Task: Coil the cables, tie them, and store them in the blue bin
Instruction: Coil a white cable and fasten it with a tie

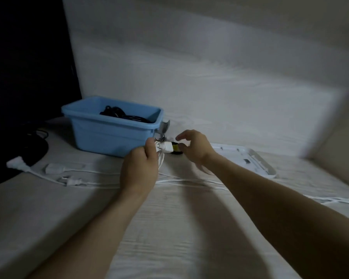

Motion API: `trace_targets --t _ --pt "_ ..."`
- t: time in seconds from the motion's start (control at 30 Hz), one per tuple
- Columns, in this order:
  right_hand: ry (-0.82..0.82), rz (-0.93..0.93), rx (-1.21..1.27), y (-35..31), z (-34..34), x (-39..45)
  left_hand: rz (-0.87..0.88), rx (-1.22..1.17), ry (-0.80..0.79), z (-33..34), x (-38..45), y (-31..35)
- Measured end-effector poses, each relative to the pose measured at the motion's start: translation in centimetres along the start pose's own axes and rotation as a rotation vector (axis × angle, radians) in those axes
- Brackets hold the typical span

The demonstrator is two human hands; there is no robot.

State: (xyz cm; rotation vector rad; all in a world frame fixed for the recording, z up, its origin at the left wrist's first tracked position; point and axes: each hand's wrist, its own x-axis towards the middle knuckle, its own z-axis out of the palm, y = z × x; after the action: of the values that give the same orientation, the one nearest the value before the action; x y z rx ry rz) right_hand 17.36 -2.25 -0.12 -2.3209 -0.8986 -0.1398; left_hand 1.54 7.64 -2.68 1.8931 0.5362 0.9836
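Left hand (139, 170) grips the white cable (161, 153) near the bin (109, 131), right hand (193, 147) loosely open by a tie roll (176, 151); tying looks next.

Dim, cool light; brightest patch on the pale wall (210, 57) at 12 to 1 o'clock, fading to grey above. Wall surface shows faint horizontal streaks; frame is motion-blurred. Black panel (26, 57) fills 9 to 11 o'clock, upright, meeting the wall along a slanted edge. White wrinkled sheet (169, 228) covers the flat surface from centre to 6 o'clock. Beige surface (343, 137) rises at 3 o'clock, blurred; what it is cannot be told.
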Motion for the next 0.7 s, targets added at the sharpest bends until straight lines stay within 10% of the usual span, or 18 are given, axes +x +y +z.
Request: trace_targets --t 0.3,0.7 --pt "-0.315 0.072 -0.367 -0.2 5.3 7.2 0.03 0.012 -0.048 -0.2 0.5 -0.8" --pt "-0.129 0.077 -0.405 -0.3 4.7 6.5 0.073 0.039 0.057 -0.1 0.2 -0.8"
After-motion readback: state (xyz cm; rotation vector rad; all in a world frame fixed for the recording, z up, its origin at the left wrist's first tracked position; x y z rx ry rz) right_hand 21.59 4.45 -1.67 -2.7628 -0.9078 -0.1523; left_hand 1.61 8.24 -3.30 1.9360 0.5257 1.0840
